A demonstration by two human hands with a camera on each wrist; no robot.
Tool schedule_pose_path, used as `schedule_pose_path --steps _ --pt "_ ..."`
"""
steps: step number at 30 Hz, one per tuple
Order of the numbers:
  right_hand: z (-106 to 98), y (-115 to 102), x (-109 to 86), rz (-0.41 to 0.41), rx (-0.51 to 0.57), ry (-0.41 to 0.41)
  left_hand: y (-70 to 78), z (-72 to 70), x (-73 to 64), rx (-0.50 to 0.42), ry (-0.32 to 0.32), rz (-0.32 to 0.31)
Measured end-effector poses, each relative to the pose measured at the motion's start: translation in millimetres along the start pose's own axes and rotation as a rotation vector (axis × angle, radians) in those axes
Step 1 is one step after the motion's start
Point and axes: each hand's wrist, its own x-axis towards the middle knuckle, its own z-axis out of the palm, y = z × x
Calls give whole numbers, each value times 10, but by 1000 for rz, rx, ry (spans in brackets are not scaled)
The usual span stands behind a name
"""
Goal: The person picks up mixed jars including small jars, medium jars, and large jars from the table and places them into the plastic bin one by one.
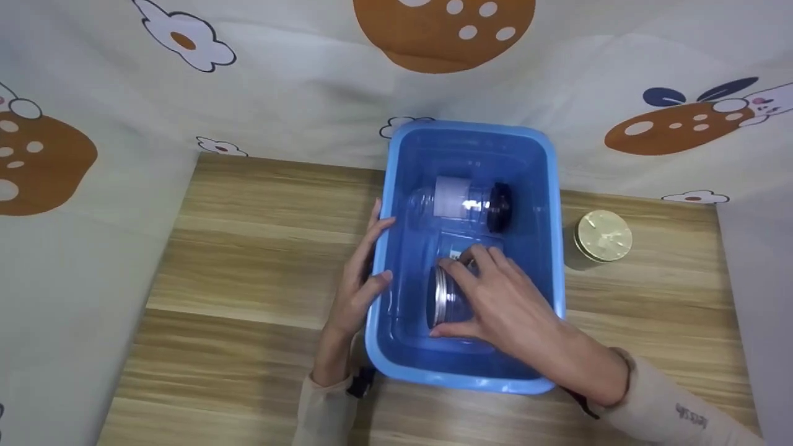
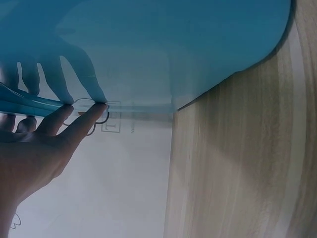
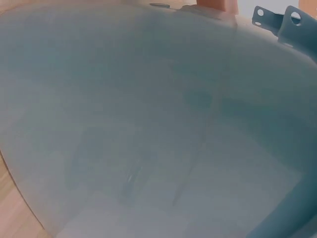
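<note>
right fingers: a right hand (image 1: 511,306) clamps thumb and fingertips around a clear jar (image 1: 457,303) just behind its silver-edged lid (image 1: 440,296).
left fingers: a left hand (image 1: 356,282) spreads its digits apart, tips resting on the blue tub (image 1: 458,383) at its left rim.
wrists: right forearm slants in over the near right corner; left comes up outside.
jar: tipped sideways inside the tub, lid facing left.
tub room: floor shows between lid and left wall; a dark-capped bottle (image 1: 452,201) lies toward the far end.
left wrist view: alone catches fingers mirrored in the outer wall.
right wrist view: filled by a blurred, pale surface.
table: a gold-lidded container (image 1: 604,236) stands just right of the tub; wood-grain tabletop (image 1: 260,248) stretches left.
</note>
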Motion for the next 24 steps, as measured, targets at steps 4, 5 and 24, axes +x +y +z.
schedule_pose_path --steps 4,5,24 --pt "2 1 29 -1 -12 -6 1 1 0 -7 2 -15" --pt "6 2 33 -3 -17 -11 3 1 0 -9 2 -20" --pt "132 4 47 -15 -71 -93 18 7 -13 -24 3 -46"
